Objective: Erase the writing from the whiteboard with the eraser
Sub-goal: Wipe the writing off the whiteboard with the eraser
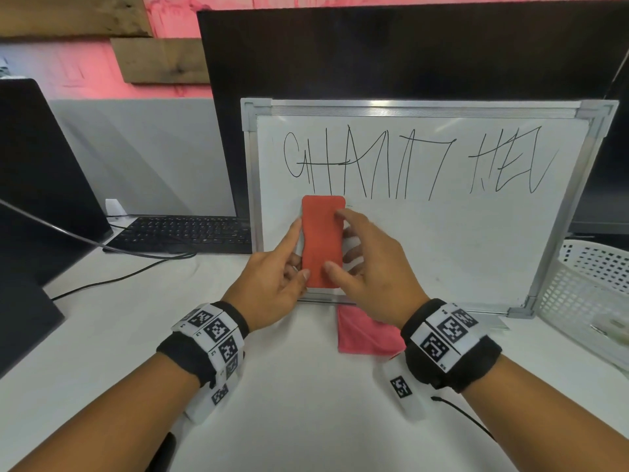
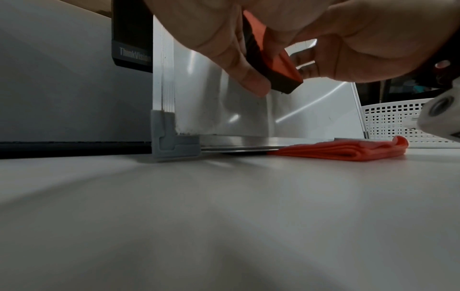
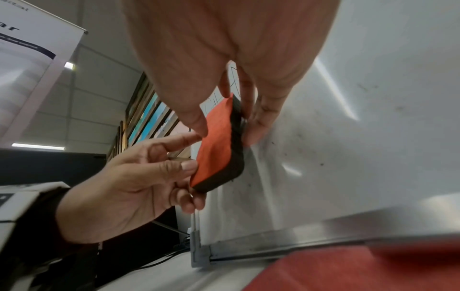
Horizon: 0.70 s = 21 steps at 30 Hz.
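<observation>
I have the white desk [image 1: 306, 386] under me, and standing on it, leaned back against a dark monitor [image 1: 374, 52], the aluminium-framed rectangular whiteboard [image 1: 476, 250]. Across its upper half runs the black marker writing [image 1: 408, 165], and as far as I can see every stroke is intact, so I judge the erasing proper has not begun; the whole line is left to wipe. To the right sits a white perforated plastic basket [image 1: 585, 294], to the left a black keyboard [image 1: 183, 233], and at the foot of the board lies a folded pink-red cloth [image 1: 367, 335]. The flat rectangular eraser with an orange back and dark felt pad [image 1: 321, 240] is up in front of the lower left part of the board, its top edge just under the first letters, felt side toward the board; whether the felt touches the surface I cannot tell. My right hand [image 1: 371, 267] pinches it, thumb on the orange back and fingers round the far long edge. My left hand [image 1: 272, 284] steadies the near edge, fingertips curled against it, a looser hold.
</observation>
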Each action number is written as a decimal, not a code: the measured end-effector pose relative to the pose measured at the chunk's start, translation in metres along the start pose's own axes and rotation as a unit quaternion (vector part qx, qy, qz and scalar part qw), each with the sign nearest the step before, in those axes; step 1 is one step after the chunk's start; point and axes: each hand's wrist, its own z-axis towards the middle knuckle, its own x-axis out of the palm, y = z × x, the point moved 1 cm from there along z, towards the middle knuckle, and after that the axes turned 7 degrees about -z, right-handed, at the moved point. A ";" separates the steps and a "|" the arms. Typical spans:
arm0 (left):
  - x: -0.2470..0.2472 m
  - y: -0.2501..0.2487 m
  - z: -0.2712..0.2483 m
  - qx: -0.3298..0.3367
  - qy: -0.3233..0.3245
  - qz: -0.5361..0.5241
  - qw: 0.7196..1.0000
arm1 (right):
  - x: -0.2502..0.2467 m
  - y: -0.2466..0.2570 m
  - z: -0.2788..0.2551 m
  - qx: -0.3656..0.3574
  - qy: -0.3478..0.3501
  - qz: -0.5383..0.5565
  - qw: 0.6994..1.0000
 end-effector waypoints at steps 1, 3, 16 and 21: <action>0.000 0.000 0.000 -0.003 -0.001 -0.002 1.000 | 0.001 0.001 -0.002 0.007 0.037 0.021 0.999; 0.000 0.000 0.000 -0.008 -0.003 -0.011 1.000 | 0.003 0.002 -0.005 0.017 0.091 0.053 0.994; -0.002 0.004 0.003 -0.012 -0.018 0.027 0.999 | 0.009 -0.014 -0.001 -0.001 0.183 0.129 0.975; -0.006 0.011 0.005 0.000 -0.062 0.093 0.994 | -0.006 -0.011 0.012 0.020 0.172 0.160 0.972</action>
